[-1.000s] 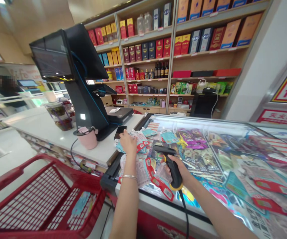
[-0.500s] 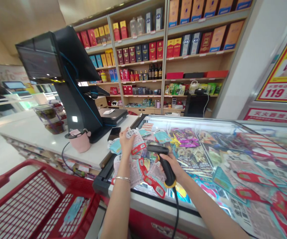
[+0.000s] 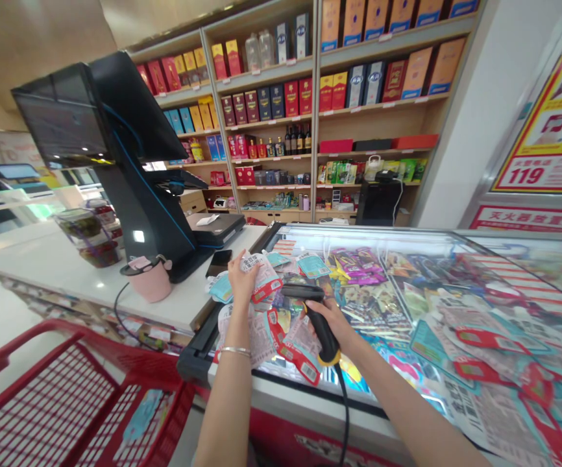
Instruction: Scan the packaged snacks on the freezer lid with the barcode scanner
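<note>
My left hand (image 3: pixel 243 280) grips a white, red and blue snack pouch (image 3: pixel 265 280) by its left side, with dark printed characters facing up. My right hand (image 3: pixel 332 322) is wrapped around the handle of a black and yellow barcode scanner (image 3: pixel 324 334). The scanner's head points left, close to the pouch's lower right corner. Beneath both hands, several more pouches (image 3: pixel 256 331) lie loosely on the glass top of a chest freezer (image 3: pixel 383 311). A cable runs down from the scanner's handle.
Another pile of pouches (image 3: pixel 500 350) lies on the glass at right. A checkout monitor (image 3: pixel 61 120) stands on the white counter (image 3: pixel 32 246), with a pink cup (image 3: pixel 149 280) and a phone (image 3: pixel 220 263) nearby. A red shopping cart (image 3: pixel 86 383) is at lower left; shelves (image 3: pixel 271 123) line the back.
The camera view has shifted slightly, so the surroundings sit a little further left. Both hands keep their grips, and the scanner stays near the pouch.
</note>
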Tool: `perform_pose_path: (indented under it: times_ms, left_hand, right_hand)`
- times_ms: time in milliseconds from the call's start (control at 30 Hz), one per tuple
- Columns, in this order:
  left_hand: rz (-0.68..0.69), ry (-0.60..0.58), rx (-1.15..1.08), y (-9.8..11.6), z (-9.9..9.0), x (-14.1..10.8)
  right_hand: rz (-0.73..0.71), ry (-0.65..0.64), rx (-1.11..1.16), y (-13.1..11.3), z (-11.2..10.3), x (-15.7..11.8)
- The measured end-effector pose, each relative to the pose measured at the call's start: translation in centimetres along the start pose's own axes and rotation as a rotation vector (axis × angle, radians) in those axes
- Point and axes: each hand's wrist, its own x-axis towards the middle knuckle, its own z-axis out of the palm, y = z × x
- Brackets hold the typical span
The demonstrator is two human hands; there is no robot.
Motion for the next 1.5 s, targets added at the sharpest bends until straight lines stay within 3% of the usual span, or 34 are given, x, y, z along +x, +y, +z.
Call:
perform_pose_path:
  times_ms: [133, 233, 300, 400, 500, 633, 767, 900, 1033, 1200, 1333, 1500]
  left_hand:
    - [0.002, 0.007, 0.026, -0.3, 0.2, 0.1]
    - [-0.011, 0.079, 0.041, -0.6, 0.3, 0.2]
    - [-0.024, 0.114, 0.024, -0.6, 0.4, 0.3]
    - [-0.013, 0.075, -0.014, 0.5, 0.8, 0.3]
    - [0.025, -0.013, -0.067, 3.2, 1.7, -0.2]
    - [0.019, -0.092, -0.202, 8.5, 4.0, -2.2]
    - [0.009, -0.222, -0.369, 13.8, 7.2, -6.0]
    - [-0.025, -0.352, -0.47, 17.9, 11.2, -11.1]
    - [-0.023, -0.509, -0.497, 21.7, 15.2, -16.0]
    - [0.057, -0.674, -0.437, 25.1, 19.3, -20.5]
    - [0.147, -0.794, -0.369, 24.6, 21.2, -24.3]
    - [0.264, -0.957, -0.225, 22.2, 21.4, -27.1]
  right_hand:
    - [0.026, 0.035, 0.02, 0.1, 0.0, 0.0]
    - [0.024, 0.033, 0.056, -0.4, 0.2, 0.0]
    - [-0.001, 0.004, 0.089, -1.2, 0.1, -0.1]
    - [-0.075, -0.045, 0.129, -3.3, -0.5, -0.8]
    - [-0.154, -0.047, 0.137, -6.2, -2.3, -2.5]
    - [-0.225, 0.044, 0.133, -10.3, -6.2, -5.8]
    - [-0.331, 0.179, 0.086, -13.5, -10.5, -9.6]
    - [-0.413, 0.36, 0.028, -15.1, -14.8, -13.5]
    - [-0.497, 0.499, 0.065, -14.5, -19.5, -17.4]
    - [-0.484, 0.581, 0.155, -11.5, -25.0, -21.3]
    - [-0.436, 0.58, 0.229, -9.5, -27.7, -22.5]
    - [-0.398, 0.596, 0.351, -8.5, -28.9, -22.3]
